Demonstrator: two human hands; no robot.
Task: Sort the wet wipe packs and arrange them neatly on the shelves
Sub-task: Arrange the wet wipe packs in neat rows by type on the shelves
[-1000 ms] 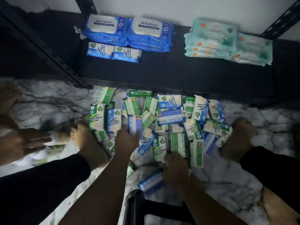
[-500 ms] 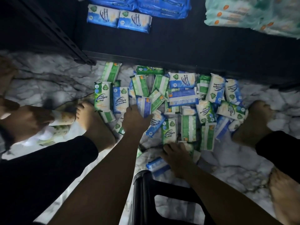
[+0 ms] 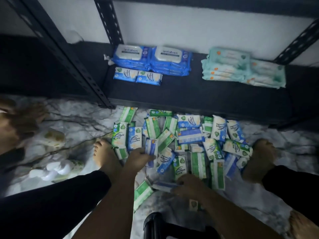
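Both hands have closed on packs since a second ago: left hand pinches a small blue-and-white soft plastic wipe pack over the floor pile; right hand curls round a second blue pack nearby. Likely light, squashy, slick: grip across the width.

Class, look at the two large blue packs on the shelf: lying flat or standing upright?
Lying flat: the large blue packs show white lids facing up on the shelf.

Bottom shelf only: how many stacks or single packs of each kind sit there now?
Large blue lidded stacks: 2
Small blue packs: 2
Mint green stacks: 2
Total: 6
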